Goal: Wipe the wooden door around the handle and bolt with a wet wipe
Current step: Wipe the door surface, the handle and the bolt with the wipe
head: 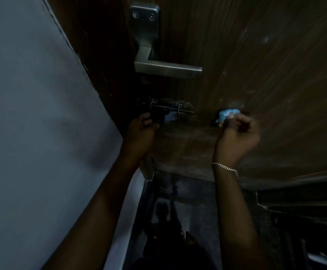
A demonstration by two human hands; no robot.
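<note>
- While the right hand (238, 137) is pinching a bunched blue wipe (227, 114) between thumb and curled fingers, it is pressing the wad against the door (256, 75). The wipe is sitting just right of the bolt (170, 110) and well below the handle (166, 68). Bunching it is probably giving a firmer pad for rubbing the wood.
- The left hand (141, 131) is curling its fingers round the bolt's end nearest the door's left edge, likely steadying the door so it is not swinging under the rubbing. Dim light is making the exact grip hard to read.
- The handle is sticking out untouched near the door's left edge. Pale smudges are showing on the wood to its right, so much of the wiping is looking undone.
- A bracelet (225, 168) is hanging at the right wrist, and a grey wall (32, 114) is running along the door's left edge.
</note>
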